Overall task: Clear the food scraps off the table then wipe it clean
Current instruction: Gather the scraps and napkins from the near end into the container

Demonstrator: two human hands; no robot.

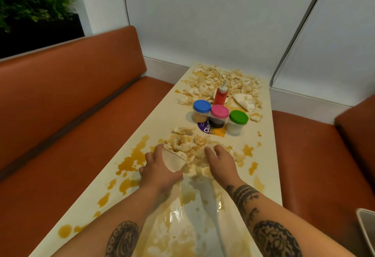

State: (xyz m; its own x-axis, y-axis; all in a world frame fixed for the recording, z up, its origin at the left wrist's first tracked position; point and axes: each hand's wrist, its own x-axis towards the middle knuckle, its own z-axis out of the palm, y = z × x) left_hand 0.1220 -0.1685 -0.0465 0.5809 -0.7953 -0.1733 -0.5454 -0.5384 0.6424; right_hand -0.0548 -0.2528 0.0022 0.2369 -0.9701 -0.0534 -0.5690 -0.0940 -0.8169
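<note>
A long cream table (168, 114) is smeared with orange sauce stains (134, 159). A pile of pale food scraps (188, 145) lies mid-table just beyond my hands. My left hand (160, 167) grips a white paper cup (174, 160) tipped on its side, mouth toward the pile. My right hand (219, 159) rests on the right side of the pile with curved fingers against the scraps. A second, larger heap of scraps (221, 82) covers the far end, with a torn white plate (244, 101) beside it. The near tabletop is wet and shiny.
Three jars with blue (202, 109), pink (219, 114) and green (238, 120) lids and a red squeeze bottle (221, 94) stand between the two piles. Orange benches (71, 114) flank the table. A white bin's rim (367, 230) shows at lower right.
</note>
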